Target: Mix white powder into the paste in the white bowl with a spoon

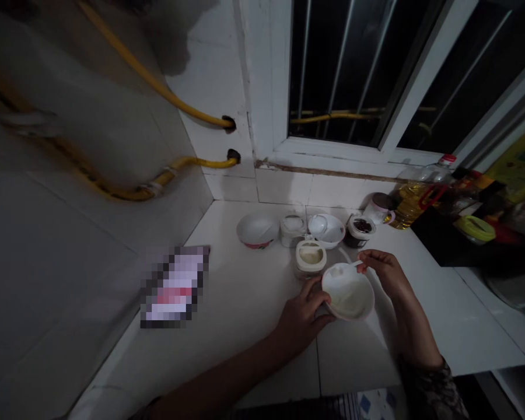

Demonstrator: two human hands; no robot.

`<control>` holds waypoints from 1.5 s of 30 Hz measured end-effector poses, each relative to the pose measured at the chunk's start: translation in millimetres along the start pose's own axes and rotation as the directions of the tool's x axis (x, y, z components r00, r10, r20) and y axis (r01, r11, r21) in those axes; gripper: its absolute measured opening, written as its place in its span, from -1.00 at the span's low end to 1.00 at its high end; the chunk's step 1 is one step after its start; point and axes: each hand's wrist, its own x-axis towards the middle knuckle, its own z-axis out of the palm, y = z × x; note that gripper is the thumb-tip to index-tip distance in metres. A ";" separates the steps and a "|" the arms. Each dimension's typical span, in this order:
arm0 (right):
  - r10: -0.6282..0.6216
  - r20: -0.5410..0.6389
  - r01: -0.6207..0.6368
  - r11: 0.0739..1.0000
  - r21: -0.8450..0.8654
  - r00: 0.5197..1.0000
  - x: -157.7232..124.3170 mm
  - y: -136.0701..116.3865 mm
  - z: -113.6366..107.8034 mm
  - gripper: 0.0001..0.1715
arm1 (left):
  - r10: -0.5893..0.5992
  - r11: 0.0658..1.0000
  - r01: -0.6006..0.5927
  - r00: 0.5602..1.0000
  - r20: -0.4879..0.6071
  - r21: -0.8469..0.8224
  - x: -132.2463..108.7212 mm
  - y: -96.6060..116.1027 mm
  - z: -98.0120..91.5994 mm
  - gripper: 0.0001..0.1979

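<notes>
Here, left hand grips one white bowl, fingers curled; right hand fingers pinch one spoon; two more bowls beyond.

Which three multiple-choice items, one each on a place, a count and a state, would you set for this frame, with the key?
1. Where does the plastic oil bottle stand?
A. On the tiled counter, under the barred window
B. On the floor
C. On the window ledge

2. How many yellow hoses reach holes in the wall?
A. One
B. Two
C. Five

3. What is the right hand holding?
A. A small white spoon at a white bowl
B. The oil bottle
C. Nothing

Key:
1. A, the bottle sits on the counter below the window.
2. B, two hoses end at separate holes.
3. A, the spoon's handle is pinched in that hand.
</notes>
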 end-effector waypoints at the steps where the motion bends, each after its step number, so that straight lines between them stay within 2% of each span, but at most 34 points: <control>1: -0.009 -0.011 0.009 1.000 0.022 1.000 0.4 -0.2 1.7 -0.75 | 0.002 1.000 -0.002 1.000 -0.003 0.000 0.0 0.0 0.2 -0.82; 9: -0.098 -0.138 0.111 0.990 0.087 0.986 1.1 -6.9 20.8 -0.70 | -0.010 1.000 0.010 1.000 0.012 0.020 0.9 -1.0 0.8 -0.80; 12: -0.217 -0.216 0.223 0.975 0.005 0.952 -0.1 -8.2 29.9 -0.68 | -0.009 1.000 0.009 1.000 0.011 0.027 0.9 -0.7 0.5 -0.81; 14: -0.344 -0.242 0.320 0.938 -0.132 0.907 -2.7 -7.9 35.9 -0.71 | -0.003 0.999 0.003 1.000 0.011 0.032 0.5 -0.3 0.2 -0.81; 16: -0.541 -0.158 0.466 0.814 -0.348 0.826 -6.2 -6.7 40.9 -0.78 | -0.001 0.999 0.001 1.000 0.011 0.039 0.2 -0.1 0.2 -0.82; 18: -0.725 0.073 0.643 0.553 -0.530 0.685 -9.3 -5.1 44.1 -0.84 | 0.005 0.999 -0.005 1.000 0.006 0.040 0.0 -0.6 0.9 -0.83; 20: -0.792 0.300 0.761 0.292 -0.579 0.532 -11.6 -3.9 45.7 -0.80 | 0.017 0.999 -0.016 1.000 -0.005 0.036 0.0 -1.3 1.7 -0.83; 21: -0.797 0.358 0.786 0.219 -0.578 0.486 -12.4 -3.5 45.9 -0.78 | 0.021 0.999 -0.021 1.000 -0.009 0.034 0.1 -1.6 2.0 -0.82; 22: -0.802 0.372 0.792 0.193 -0.579 0.467 -13.2 -3.3 45.5 -0.76 | 0.023 0.999 -0.023 1.000 -0.010 0.033 0.3 -1.7 2.0 -0.82; 23: -0.810 0.345 0.783 0.209 -0.585 0.474 -13.9 -3.2 44.5 -0.77 | 0.022 0.999 -0.022 1.000 -0.009 0.031 0.4 -1.6 1.9 -0.81; 24: -0.815 0.283 0.760 0.266 -0.593 0.506 -14.6 -3.2 42.6 -0.80 | 0.020 0.999 -0.020 1.000 -0.008 0.027 0.4 -1.4 1.5 -0.82; 26: -0.778 0.092 0.668 0.465 -0.581 0.622 -15.6 -3.6 35.7 -0.86 | 0.015 1.000 -0.015 1.000 -0.004 0.021 0.4 -0.7 0.5 -0.82; 28: -0.652 -0.062 0.539 0.673 -0.507 0.756 -15.6 -4.1 24.3 -0.84 | 0.019 1.000 -0.019 1.000 -0.007 0.021 0.2 -0.1 -0.4 -0.81; 29: -0.577 -0.093 0.476 0.744 -0.469 0.811 -15.1 -4.2 17.4 -0.82 | 0.020 1.000 -0.020 1.000 -0.009 0.023 0.2 0.1 -0.7 -0.81; 30: -0.520 -0.067 0.442 0.781 -0.442 0.852 -14.3 -4.3 10.3 -0.80 | 0.022 0.999 -0.021 1.000 -0.010 0.025 0.1 0.1 -0.9 -0.80; 31: -0.493 -0.012 0.433 0.777 -0.458 0.870 -13.3 -4.1 3.6 -0.78 | 0.022 0.999 -0.022 1.000 -0.011 0.024 0.1 0.1 -1.0 -0.80; 34: -0.494 0.142 0.473 0.650 -0.595 0.858 -10.8 -2.6 -7.5 -0.77 | 0.025 1.000 -0.025 1.000 -0.013 0.014 -0.2 -0.7 -0.7 -0.80; 38: -0.524 0.298 0.569 0.493 -0.658 0.798 -14.5 -1.9 2.9 -0.78 | 0.015 1.000 -0.015 1.000 -0.020 0.012 -1.0 -1.7 0.3 -0.81; 41: -0.481 0.450 0.656 0.491 -0.573 0.752 -20.6 -4.1 13.4 -0.76 | 0.008 1.000 -0.008 1.000 -0.023 0.018 -1.1 -1.8 1.0 -0.82; 43: -0.494 0.456 0.671 0.497 -0.551 0.740 -22.6 -5.2 14.8 -0.77 | 0.006 1.000 -0.005 1.000 -0.018 0.020 -1.0 -1.4 1.0 -0.81; 45: -0.538 0.406 0.663 0.468 -0.585 0.738 -22.0 -5.1 12.7 -0.78 | 0.000 1.000 0.000 1.000 -0.006 0.018 -0.7 -0.8 0.6 -0.81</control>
